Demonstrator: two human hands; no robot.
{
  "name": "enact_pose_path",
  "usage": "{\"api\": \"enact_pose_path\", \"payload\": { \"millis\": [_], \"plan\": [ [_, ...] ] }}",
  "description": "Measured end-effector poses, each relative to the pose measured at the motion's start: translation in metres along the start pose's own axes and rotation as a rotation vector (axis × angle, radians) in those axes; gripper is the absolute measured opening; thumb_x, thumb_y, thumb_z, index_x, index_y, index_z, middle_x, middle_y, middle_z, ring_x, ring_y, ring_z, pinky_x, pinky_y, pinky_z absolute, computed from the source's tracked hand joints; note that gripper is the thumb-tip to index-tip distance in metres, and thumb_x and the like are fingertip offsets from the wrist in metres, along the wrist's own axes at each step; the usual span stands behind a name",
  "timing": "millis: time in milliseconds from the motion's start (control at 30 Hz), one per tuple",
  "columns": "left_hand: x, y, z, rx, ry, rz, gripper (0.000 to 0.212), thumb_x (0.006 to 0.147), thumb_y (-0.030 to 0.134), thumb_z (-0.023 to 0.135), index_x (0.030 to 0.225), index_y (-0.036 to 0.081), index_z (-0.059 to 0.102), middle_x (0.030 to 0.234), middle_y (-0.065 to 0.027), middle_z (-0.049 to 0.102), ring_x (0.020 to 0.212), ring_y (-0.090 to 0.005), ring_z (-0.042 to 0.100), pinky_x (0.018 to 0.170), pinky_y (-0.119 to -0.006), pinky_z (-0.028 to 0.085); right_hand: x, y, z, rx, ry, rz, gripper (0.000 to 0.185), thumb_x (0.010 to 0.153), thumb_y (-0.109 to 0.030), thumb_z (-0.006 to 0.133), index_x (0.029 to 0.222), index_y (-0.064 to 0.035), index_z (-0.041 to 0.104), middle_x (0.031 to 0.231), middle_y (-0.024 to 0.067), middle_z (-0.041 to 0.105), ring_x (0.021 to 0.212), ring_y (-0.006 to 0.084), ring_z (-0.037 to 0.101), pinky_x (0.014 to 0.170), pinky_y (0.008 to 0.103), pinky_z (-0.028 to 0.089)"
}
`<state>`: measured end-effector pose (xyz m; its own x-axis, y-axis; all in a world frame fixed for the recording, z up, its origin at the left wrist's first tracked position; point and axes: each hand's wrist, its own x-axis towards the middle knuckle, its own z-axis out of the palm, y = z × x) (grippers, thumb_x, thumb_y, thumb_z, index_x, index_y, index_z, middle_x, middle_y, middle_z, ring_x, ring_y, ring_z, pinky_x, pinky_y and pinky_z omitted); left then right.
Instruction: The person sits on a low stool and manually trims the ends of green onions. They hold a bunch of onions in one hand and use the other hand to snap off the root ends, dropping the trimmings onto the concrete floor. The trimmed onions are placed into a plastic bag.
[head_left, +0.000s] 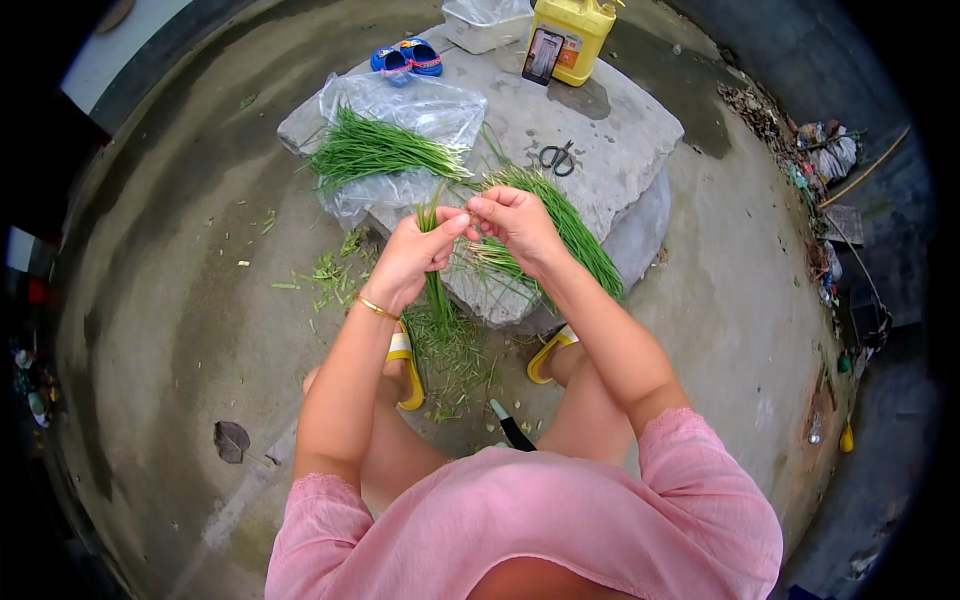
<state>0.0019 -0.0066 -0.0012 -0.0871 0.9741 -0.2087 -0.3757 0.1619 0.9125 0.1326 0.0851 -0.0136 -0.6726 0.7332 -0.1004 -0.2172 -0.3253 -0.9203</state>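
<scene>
My left hand is closed around a small bunch of green chives, whose long leaves hang down towards the ground. The fingertips of my right hand meet those of the left and pinch at something too small to make out. Just beyond my right wrist a larger pile of chives lies on the stone slab. Farther off to the left, another heap of chives, with its white ends to the right, rests on a clear plastic bag.
Black-handled scissors lie on the slab. At its far end are blue children's clogs, a white plastic tub, and a phone leaning against a yellow jug. Trimmings litter the concrete between my yellow slippers.
</scene>
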Motion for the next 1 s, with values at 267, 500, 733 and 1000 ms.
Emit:
{"api": "enact_pose_path", "payload": {
  "millis": [267, 500, 733, 1000],
  "plan": [
    [0.002, -0.002, -0.005, 0.011, 0.006, 0.008, 0.011, 0.083, 0.015, 0.055, 0.081, 0.004, 0.055, 0.068, 0.0006, 0.053, 0.045, -0.0002, 0.031, 0.04, -0.016, 0.021, 0.004, 0.002, -0.003, -0.14, 0.029, -0.09, 0.011, 0.076, -0.013, 0.064, 0.072, -0.0037, 0.058, 0.062, -0.0029, 0.052, 0.055, 0.0037, 0.042, 0.05, 0.0186, 0.034],
    [-0.002, -0.002, -0.011, 0.025, -0.032, -0.032, 0.009, 0.083, 0.014, 0.056, 0.08, 0.005, 0.055, 0.066, 0.001, 0.053, 0.044, -0.0003, 0.03, 0.04, -0.016, 0.02, 0.001, -0.009, -0.015, -0.459, -0.21, -0.092, 0.013, 0.079, -0.015, 0.06, 0.076, -0.0042, 0.053, 0.065, -0.0036, 0.049, 0.056, 0.0038, 0.041, 0.052, 0.0184, 0.034],
    [-0.007, 0.001, -0.001, 0.071, -0.083, -0.031, 0.009, 0.082, 0.015, 0.056, 0.078, 0.006, 0.055, 0.065, 0.0008, 0.053, 0.045, -0.0003, 0.03, 0.04, -0.016, 0.021, -0.002, -0.01, -0.013, 0.232, -0.208, 0.005, 0.017, 0.087, -0.022, 0.048, 0.08, -0.0058, 0.047, 0.065, -0.0025, 0.043, 0.059, 0.0076, 0.041, 0.056, 0.0228, 0.036],
    [-0.015, 0.025, -0.014, -0.06, 0.138, 0.195, 0.011, 0.088, 0.017, 0.046, 0.083, 0.007, 0.048, 0.056, 0.0027, 0.045, 0.046, -0.0016, 0.028, 0.042, -0.017, 0.021, -0.003, 0.038, -0.025, -0.638, -0.783, 0.354, 0.03, 0.082, -0.033, 0.056, 0.083, -0.0029, 0.057, 0.058, 0.0013, 0.05, 0.053, 0.0129, 0.048, 0.052, 0.0255, 0.039]
  ]
}}
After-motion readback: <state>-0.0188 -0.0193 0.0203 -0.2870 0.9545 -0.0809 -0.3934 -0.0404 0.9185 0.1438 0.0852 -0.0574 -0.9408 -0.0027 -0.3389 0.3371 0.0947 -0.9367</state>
